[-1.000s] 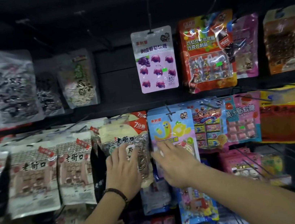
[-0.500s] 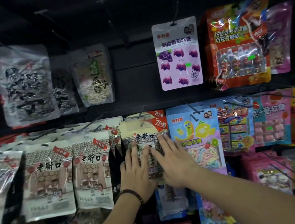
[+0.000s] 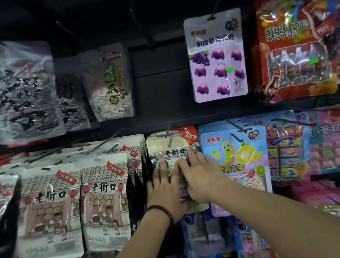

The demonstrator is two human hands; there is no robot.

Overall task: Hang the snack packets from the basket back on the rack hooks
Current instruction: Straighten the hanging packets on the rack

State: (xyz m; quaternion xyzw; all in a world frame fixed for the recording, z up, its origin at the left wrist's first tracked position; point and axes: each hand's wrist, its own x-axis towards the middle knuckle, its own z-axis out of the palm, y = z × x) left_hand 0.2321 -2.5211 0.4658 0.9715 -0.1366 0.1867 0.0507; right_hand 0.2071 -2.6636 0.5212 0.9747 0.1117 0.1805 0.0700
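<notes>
Cream seed packet [image 3: 167, 144] hanging upright on hook [image 3: 168, 132].

Seed packet [image 3: 172, 145] half hidden under left hand [image 3: 165, 193], right hand [image 3: 200, 173]

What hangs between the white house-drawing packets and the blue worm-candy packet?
In the head view, a cream packet with a red corner hangs there, dark packet edges beside it; the left hand and right hand lie flat on it.

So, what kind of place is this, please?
Most likely a shop's snack section. A dark rack carries wire hooks. Sealed snack packets hang from them in rows, several of one kind behind each other. A small green sticker, perhaps a price tag, sits on the grape sweets.
</notes>
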